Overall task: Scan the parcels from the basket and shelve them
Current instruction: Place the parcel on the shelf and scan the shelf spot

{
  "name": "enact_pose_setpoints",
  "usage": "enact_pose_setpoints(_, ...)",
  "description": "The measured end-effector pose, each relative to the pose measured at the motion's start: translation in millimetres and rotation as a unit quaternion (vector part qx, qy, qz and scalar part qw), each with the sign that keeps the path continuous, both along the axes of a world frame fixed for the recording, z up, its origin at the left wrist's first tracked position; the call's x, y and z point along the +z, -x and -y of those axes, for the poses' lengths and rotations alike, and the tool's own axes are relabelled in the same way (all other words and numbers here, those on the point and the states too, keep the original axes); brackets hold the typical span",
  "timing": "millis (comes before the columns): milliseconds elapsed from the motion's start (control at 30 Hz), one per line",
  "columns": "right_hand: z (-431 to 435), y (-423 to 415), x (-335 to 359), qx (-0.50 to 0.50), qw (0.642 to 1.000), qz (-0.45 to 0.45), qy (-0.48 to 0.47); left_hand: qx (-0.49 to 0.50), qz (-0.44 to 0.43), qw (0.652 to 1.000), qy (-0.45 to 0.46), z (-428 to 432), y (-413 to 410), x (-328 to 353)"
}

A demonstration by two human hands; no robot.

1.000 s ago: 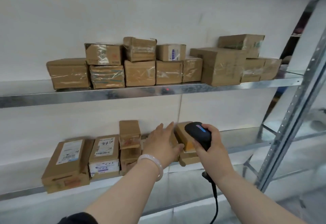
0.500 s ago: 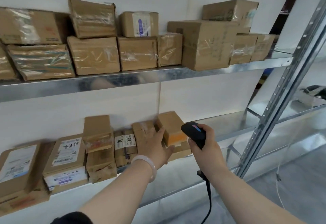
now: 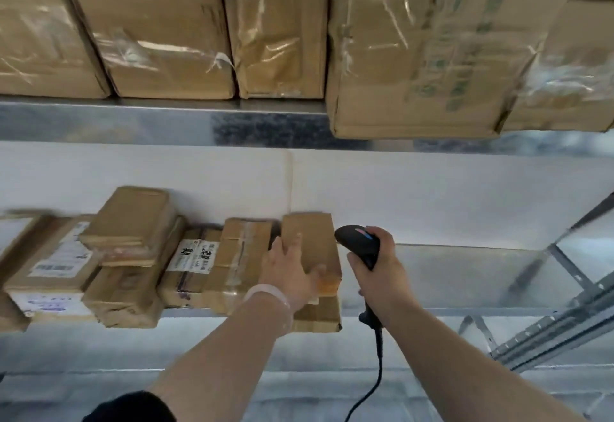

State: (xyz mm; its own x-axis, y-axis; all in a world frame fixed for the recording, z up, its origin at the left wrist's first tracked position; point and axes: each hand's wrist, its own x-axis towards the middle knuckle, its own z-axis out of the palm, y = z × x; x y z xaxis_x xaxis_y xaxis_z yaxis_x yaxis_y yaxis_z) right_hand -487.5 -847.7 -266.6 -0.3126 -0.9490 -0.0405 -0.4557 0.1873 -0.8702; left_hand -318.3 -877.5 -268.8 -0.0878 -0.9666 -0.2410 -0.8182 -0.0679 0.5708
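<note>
White wall backs two metal shelves: the upper shelf (image 3: 159, 119) carries a row of taped brown boxes (image 3: 159, 39), and the lower shelf (image 3: 448, 275) holds smaller parcels grouped at its left. Your left hand (image 3: 292, 275) rests on the parcel (image 3: 310, 242) stacked on another at the right end of that group, fingers (image 3: 282, 247) spread over its top and thumb at its near edge. Just beside it, your right hand (image 3: 378, 272) is closed around the black scanner (image 3: 360, 245), whose cord (image 3: 375, 385) hangs down.
</note>
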Motion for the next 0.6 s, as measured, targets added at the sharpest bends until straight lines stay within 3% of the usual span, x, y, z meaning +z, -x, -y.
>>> enact_pose_setpoints(133, 21.4, 2.4, -18.6, 0.026, 0.999, 0.046, 0.0, 0.027, 0.015, 0.999, -0.024, 3.7, 8.4, -10.1)
enact_pose_setpoints(300, 25.8, -0.4, -25.8, 0.014, 0.993, 0.117, 0.029, 0.061, 0.056, 0.997, 0.01, 4.2, 19.1, -9.8)
enact_pose_setpoints(600, 6.1, 1.6, 2.7, 0.025, 0.981, 0.175, 0.085, 0.101, -0.036, 0.994, -0.011, 0.3, 20.1, 23.4)
